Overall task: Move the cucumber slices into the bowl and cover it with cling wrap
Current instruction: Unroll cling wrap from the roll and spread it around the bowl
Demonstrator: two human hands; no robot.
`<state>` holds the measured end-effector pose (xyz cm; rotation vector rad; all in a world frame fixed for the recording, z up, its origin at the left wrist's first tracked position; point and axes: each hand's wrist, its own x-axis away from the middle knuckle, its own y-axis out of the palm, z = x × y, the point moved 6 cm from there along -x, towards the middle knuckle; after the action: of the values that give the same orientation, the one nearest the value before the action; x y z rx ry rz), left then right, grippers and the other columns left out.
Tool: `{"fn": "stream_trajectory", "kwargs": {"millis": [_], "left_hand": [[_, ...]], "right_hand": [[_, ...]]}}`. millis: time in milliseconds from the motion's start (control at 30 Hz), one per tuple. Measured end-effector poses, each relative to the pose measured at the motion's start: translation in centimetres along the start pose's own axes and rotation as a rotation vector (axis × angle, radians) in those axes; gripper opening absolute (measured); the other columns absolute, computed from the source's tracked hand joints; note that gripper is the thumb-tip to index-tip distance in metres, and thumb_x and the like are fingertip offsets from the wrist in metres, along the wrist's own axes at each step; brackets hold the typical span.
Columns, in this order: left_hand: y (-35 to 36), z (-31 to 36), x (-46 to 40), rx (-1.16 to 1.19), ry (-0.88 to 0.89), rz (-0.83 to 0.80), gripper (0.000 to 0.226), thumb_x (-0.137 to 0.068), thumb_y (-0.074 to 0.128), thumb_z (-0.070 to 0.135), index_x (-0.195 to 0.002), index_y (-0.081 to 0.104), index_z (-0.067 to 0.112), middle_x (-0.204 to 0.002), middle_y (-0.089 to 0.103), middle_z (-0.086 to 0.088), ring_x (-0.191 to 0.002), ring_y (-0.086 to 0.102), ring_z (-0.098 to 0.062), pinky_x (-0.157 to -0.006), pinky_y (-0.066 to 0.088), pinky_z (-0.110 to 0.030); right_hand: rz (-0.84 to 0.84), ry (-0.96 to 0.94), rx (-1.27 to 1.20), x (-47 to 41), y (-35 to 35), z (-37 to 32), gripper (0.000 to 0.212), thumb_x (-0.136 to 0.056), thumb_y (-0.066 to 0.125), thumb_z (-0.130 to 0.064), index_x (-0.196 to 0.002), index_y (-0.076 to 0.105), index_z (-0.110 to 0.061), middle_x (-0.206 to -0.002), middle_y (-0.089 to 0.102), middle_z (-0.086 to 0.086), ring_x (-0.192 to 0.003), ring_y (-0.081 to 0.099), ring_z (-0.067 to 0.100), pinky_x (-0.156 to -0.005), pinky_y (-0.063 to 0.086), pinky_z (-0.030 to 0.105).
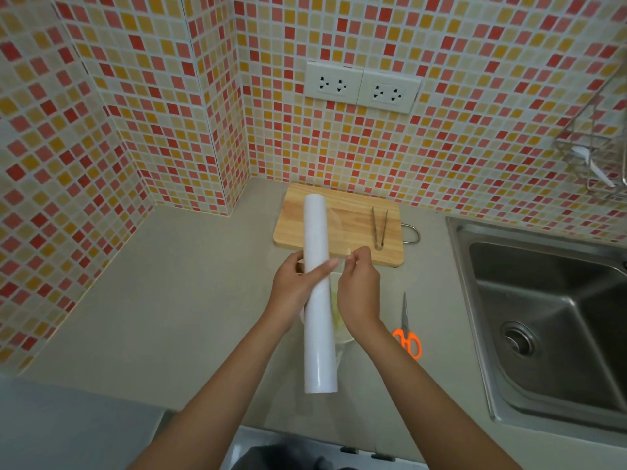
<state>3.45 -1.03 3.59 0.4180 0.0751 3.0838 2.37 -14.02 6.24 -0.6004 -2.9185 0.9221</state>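
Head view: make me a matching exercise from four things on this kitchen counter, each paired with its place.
Things:
1. white cling wrap roll
2. metal tongs
3. orange-handled scissors
4. wooden cutting board

Places:
A. on the counter between the hands and the sink
B. held in the left hand
C. against the tiled back wall
D. lying on the board's right part

Pairs: 1-B, 2-D, 3-A, 4-C
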Motion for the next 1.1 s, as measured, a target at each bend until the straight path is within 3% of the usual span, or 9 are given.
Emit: {"fn": "stream_trajectory", "kwargs": {"millis": [233,333,433,600,700,767,867,967,1100], "left_hand": [[-0.2,-0.7,-0.3,0.293,-0.137,-0.056,0.036,-0.096,0.047,0.037,-0.092,0.066,0.006,-0.086,0.073,-0.011,-0.062,0.067,-0.017,-0.055,0.056,-0.033],[0.2,-1.0,-0.2,0.186,-0.132,-0.075,0.045,-0.084,0.060,0.054,-0.093,0.065,0.010,-0.078,0.069,-0.006,-0.058,0.065,-0.016,-0.055,0.057,-0.034],[0.1,-0.9,-0.3,0.117,-0.087,-0.080,0.047,-0.070,0.080,0.044,-0.100,0.063,0.011,-0.077,0.065,-0.005,-0.061,0.066,-0.018,-0.058,0.059,-0.037],[-0.6,-0.8,-0.8,0.106,-0.085,-0.092,0.030,-0.090,0.060,0.028,-0.115,0.061,0.011,-0.094,0.072,-0.008,-0.071,0.068,-0.020,-0.057,0.052,-0.030],[0.1,-0.9,-0.9,0.051,-0.113,-0.082,0.033,-0.092,0.054,0.037,-0.113,0.058,0.012,-0.092,0.069,-0.006,-0.068,0.062,-0.016,-0.060,0.048,-0.030],[0.6,-0.9,-0.9,-0.048,-0.084,-0.089,0.041,-0.078,0.071,0.049,-0.102,0.058,0.019,-0.088,0.067,-0.001,-0.066,0.063,-0.012,-0.057,0.050,-0.028],[0.5,-0.9,-1.1,-0.101,-0.060,-0.094,0.051,-0.061,0.088,0.036,-0.101,0.061,0.017,-0.086,0.068,0.000,-0.070,0.067,-0.015,-0.063,0.059,-0.037],[-0.2,-1.0,-1.6,-0.098,-0.063,-0.124,0.043,-0.074,0.079,0.029,-0.111,0.062,0.018,-0.093,0.074,-0.004,-0.075,0.071,-0.017,-0.061,0.057,-0.033],[-0.1,-1.6,-1.6,-0.007,-0.151,-0.155,0.035,-0.084,0.060,0.032,-0.112,0.058,0.012,-0.086,0.073,-0.003,-0.058,0.065,-0.010,-0.054,0.051,-0.029]], "right_hand": [[0.052,0.043,-0.045,-0.7,-1.3,1.9,0.020,-0.101,0.033,-0.016,-0.082,0.040,-0.012,-0.053,0.038,-0.002,-0.044,0.030,0.011,-0.038,0.024,0.019],[0.053,0.016,-0.058,-0.7,-1.3,1.8,0.019,-0.100,0.034,-0.016,-0.083,0.041,-0.012,-0.052,0.038,-0.003,-0.044,0.030,0.010,-0.038,0.027,0.019],[0.065,0.005,-0.058,-0.7,-1.4,1.7,0.018,-0.100,0.036,-0.017,-0.083,0.042,-0.013,-0.052,0.039,-0.004,-0.042,0.031,0.009,-0.038,0.027,0.020],[0.088,0.010,-0.059,-1.0,-2.3,2.4,0.017,-0.100,0.036,-0.013,-0.084,0.042,-0.012,-0.053,0.040,-0.003,-0.045,0.032,0.010,-0.040,0.029,0.019],[0.090,0.018,-0.054,-0.8,-2.7,2.9,0.019,-0.100,0.036,-0.013,-0.082,0.041,-0.011,-0.053,0.038,-0.002,-0.045,0.032,0.011,-0.040,0.029,0.018],[0.099,0.021,-0.034,-0.8,-3.1,3.2,0.018,-0.100,0.036,-0.014,-0.083,0.041,-0.010,-0.053,0.040,-0.001,-0.045,0.033,0.012,-0.040,0.029,0.018],[0.108,0.034,-0.034,-0.8,-3.8,4.0,0.017,-0.099,0.037,-0.013,-0.083,0.042,-0.011,-0.055,0.042,-0.002,-0.048,0.035,0.011,-0.042,0.026,0.020],[0.126,0.069,-0.041,-0.7,-4.6,5.3,0.018,-0.099,0.037,-0.014,-0.082,0.042,-0.012,-0.056,0.042,-0.002,-0.048,0.035,0.011,-0.046,0.029,0.026],[0.123,0.100,-0.018,-0.6,-4.9,6.6,0.021,-0.099,0.037,-0.017,-0.079,0.041,-0.018,-0.054,0.042,-0.004,-0.046,0.035,0.011,-0.046,0.029,0.030]]}}
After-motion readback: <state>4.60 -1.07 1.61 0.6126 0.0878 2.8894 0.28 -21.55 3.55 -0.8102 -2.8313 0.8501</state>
